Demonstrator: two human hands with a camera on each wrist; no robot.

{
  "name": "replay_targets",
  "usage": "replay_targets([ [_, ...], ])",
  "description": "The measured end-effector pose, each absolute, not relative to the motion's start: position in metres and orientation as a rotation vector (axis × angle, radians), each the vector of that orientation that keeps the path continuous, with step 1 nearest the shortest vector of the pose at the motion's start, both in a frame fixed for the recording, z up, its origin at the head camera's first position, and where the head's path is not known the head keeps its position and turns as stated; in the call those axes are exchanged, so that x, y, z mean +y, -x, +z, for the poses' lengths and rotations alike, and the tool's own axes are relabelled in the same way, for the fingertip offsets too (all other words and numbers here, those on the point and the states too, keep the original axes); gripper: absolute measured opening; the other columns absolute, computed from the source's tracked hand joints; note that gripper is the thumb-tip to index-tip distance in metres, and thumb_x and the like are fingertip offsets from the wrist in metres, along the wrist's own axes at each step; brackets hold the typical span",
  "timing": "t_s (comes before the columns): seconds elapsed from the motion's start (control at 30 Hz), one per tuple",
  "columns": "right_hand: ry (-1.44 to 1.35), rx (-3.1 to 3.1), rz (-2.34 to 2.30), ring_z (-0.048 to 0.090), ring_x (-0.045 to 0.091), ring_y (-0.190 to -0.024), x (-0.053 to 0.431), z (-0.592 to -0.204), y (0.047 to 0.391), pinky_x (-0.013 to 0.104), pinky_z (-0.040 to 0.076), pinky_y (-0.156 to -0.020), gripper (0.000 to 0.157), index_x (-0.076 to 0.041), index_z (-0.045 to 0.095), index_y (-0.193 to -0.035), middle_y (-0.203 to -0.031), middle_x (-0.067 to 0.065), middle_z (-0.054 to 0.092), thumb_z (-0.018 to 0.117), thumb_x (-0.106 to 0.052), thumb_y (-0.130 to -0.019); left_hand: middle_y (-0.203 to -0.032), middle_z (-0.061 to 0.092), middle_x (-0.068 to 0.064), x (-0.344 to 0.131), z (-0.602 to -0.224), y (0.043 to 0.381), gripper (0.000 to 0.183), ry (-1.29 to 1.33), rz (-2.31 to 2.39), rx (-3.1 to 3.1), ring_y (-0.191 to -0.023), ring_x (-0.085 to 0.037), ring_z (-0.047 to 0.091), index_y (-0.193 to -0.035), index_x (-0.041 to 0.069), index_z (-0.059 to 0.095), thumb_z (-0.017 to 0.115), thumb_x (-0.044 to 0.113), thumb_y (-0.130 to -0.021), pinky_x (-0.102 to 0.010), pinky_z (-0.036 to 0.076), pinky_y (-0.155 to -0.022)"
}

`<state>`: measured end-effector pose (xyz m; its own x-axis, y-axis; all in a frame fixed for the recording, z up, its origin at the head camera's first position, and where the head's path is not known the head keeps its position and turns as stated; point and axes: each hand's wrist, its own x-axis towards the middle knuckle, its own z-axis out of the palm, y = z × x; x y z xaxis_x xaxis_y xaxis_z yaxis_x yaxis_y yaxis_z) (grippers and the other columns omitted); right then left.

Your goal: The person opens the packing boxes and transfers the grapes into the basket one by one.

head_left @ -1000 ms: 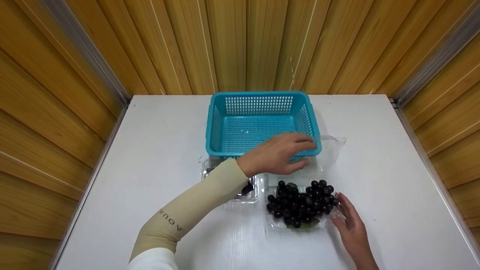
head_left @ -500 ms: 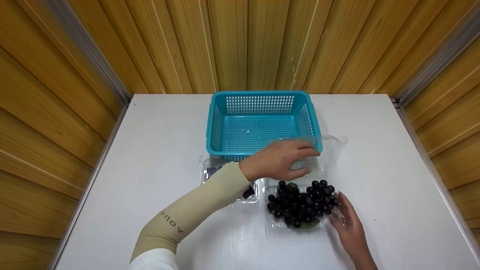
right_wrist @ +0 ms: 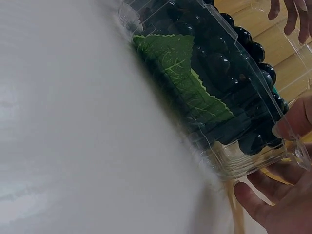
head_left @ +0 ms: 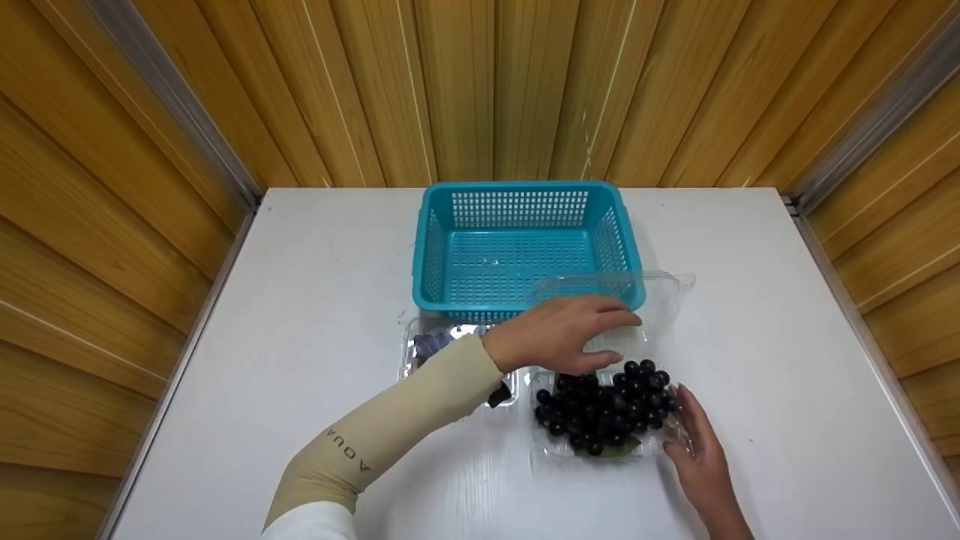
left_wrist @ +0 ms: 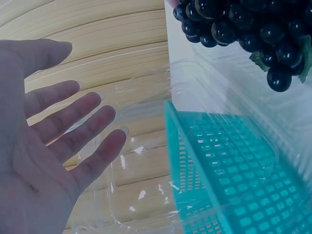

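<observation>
A bunch of black grapes (head_left: pixel 604 412) with green leaves (right_wrist: pixel 187 75) fills a clear plastic clamshell container (right_wrist: pixel 229 161), whose raised lid (head_left: pixel 664 304) stands up behind it, partly in front of the blue basket. My left hand (head_left: pixel 566 330) hovers above the back of the container, near the lid, fingers apart; in the left wrist view the same hand (left_wrist: pixel 53 131) is spread and holds nothing. With thumb on the rim and fingers against the outer wall, my right hand (head_left: pixel 701 457) grips the right end of the container.
A blue perforated basket (head_left: pixel 529 187) stands at the back, by the wooden-slat wall (head_left: pixel 517 90). Left of the grapes, a second clear container (head_left: pixel 420 360) with purplish contents is partly hidden under my left forearm. All stand on a white table (head_left: pixel 315 300).
My left hand has moved down and toward the grapes, now covering the back of the bunch. More of the second container shows. The right hand stays at the container's end.
</observation>
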<state>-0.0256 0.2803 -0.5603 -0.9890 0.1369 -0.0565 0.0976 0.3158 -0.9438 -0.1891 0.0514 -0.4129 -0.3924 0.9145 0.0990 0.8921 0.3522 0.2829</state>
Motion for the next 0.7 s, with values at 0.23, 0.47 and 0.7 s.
replay_targets([
  [0.23, 0.219, -2.491, 1.823, 0.027, -0.025, -0.125, 0.279, -0.561, 0.026, 0.003, 0.034, -0.097, 0.077, -0.01, 0.016, -0.155, -0.159, 0.021, 0.02, 0.044, 0.015, -0.088, -0.145, 0.048, 0.003, 0.051, -0.418, 0.186, 0.05, -1.659, 0.416, 2.514, -0.132, -0.012, 0.047, -0.142, 0.025, 0.046, 0.053, 0.043, -0.096, -0.029, 0.042, -0.108],
  [0.47, 0.218, -2.497, 1.814, 0.028, -0.027, -0.124, 0.279, -0.561, 0.027, 0.001, 0.032, -0.098, 0.077, -0.007, 0.015, -0.154, -0.158, 0.023, 0.021, 0.045, 0.015, -0.087, -0.146, 0.048, 0.002, 0.052, -0.423, 0.182, 0.051, -1.659, 0.418, 2.487, -0.133, -0.012, 0.046, -0.143, 0.025, 0.046, 0.054, 0.043, -0.096, -0.028, 0.04, -0.11],
  [0.7, 0.203, -2.48, 1.819, 0.029, -0.026, -0.124, 0.279, -0.562, 0.027, 0.003, 0.033, -0.098, 0.077, -0.006, 0.016, -0.154, -0.158, 0.024, 0.021, 0.044, 0.017, -0.086, -0.145, 0.047, 0.003, 0.055, -0.43, 0.18, 0.051, -1.682, 0.361, 2.488, -0.13, -0.011, 0.048, -0.143, 0.024, 0.045, 0.052, 0.044, -0.096, -0.027, 0.043, -0.107],
])
